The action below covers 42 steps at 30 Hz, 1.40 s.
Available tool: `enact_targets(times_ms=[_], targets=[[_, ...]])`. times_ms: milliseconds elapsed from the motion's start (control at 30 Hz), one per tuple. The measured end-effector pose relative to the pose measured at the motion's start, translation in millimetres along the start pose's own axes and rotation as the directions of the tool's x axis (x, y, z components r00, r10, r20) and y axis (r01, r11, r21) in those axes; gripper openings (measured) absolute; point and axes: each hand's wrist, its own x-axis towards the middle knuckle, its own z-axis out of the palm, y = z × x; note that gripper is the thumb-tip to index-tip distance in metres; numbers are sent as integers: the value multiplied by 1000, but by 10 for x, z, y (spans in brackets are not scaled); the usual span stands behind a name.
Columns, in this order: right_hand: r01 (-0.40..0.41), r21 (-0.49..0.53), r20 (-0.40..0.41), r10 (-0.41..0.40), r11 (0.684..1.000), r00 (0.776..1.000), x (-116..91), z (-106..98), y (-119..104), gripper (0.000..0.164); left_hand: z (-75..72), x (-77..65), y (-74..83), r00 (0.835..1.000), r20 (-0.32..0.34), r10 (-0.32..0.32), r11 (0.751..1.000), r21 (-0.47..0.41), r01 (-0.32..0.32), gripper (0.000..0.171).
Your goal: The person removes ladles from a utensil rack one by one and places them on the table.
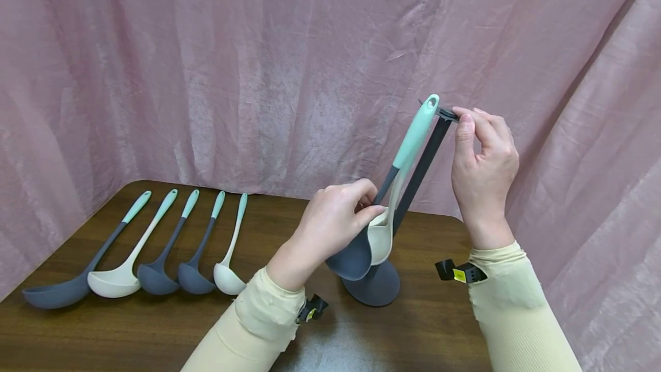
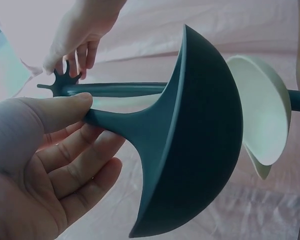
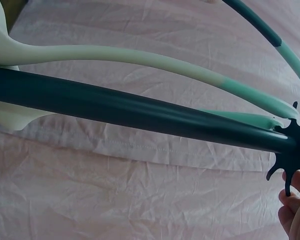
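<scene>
My left hand [image 1: 335, 211] pinches a dark grey ladle [image 1: 353, 257] low on its handle, just above the bowl, between thumb and fingers. The ladle stands tilted beside a dark rack, its mint handle end overlapping the hooks in the head view. With thumb and fingertips my right hand [image 1: 485, 159] holds the edge of the hook wheel [image 3: 294, 145] at the top of the rack's pole [image 1: 423, 165]. A cream ladle [image 1: 381, 243] with a mint handle hangs from the wheel. Behind the pole, a second mint handle [image 3: 240, 118] shows in the right wrist view.
Several ladles lie in a row on the wooden table's left: a large dark grey one [image 1: 57, 296], two cream ones and two smaller dark grey ones. The rack's round base [image 1: 377, 291] rests on the table. A pink curtain [image 1: 289, 73] hangs close behind.
</scene>
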Motion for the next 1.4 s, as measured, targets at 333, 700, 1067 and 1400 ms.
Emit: enact_targets(times_ms=[333,700,1067,1400], targets=[[-30,-37,34,31,999,999,-11,7,-31,36,-74,-16,-21,1000,-24,-12,1000,0,12,21],[-19,-54,30,21,998,999,-57,-33,-88,39,-225,-154,-188,994,5,-109,994,30,109,20],[-44,-24,2,44,999,999,-67,-13,-147,37,-393,-329,-429,981,23,-195,972,137,190,21],[-39,-12,18,39,999,999,-83,74,-128,37,-509,-503,-711,959,42,-279,942,204,265,22]])
